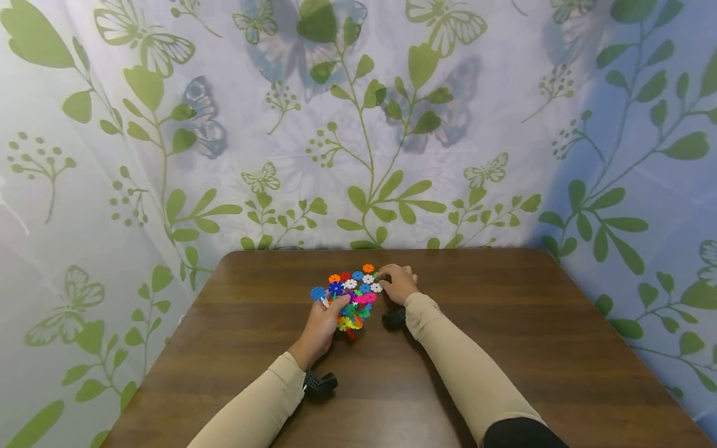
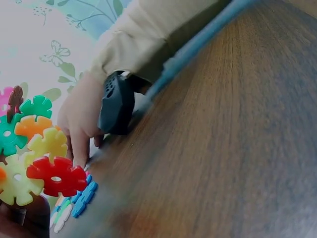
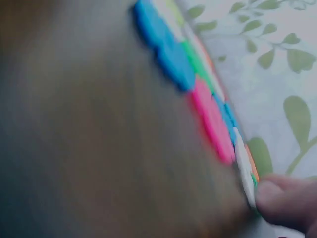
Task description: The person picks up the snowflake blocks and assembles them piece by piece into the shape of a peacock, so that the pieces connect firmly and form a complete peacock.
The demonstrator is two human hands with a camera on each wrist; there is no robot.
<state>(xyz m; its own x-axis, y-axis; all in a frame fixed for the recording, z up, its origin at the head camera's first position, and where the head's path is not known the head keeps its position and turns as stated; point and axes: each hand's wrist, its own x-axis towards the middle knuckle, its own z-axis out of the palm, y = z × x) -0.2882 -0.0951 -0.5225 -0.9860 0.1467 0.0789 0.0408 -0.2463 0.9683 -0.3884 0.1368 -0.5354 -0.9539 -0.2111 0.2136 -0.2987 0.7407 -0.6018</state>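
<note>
My left hand [image 1: 320, 328] grips a cluster of interlocked plastic snowflake discs [image 1: 351, 322], with the thumb across its near side. Red, yellow, orange and green pieces of that cluster show in the left wrist view, among them a red disc [image 2: 57, 177]. Flat on the table just beyond lie several loose snowflake discs in white, blue, red and orange. My right hand [image 1: 399, 283] reaches to their right edge, thumb and fingertips around a green snowflake disc [image 1: 383, 275]. Beside the thumb in the right wrist view is a white disc [image 3: 242, 161].
The brown wooden table [image 1: 476, 274] extends around both hands. A patterned curtain [image 1: 313, 174] with leaves and butterflies hangs behind its far edge. Black wrist devices [image 1: 320, 385] sit on both wrists.
</note>
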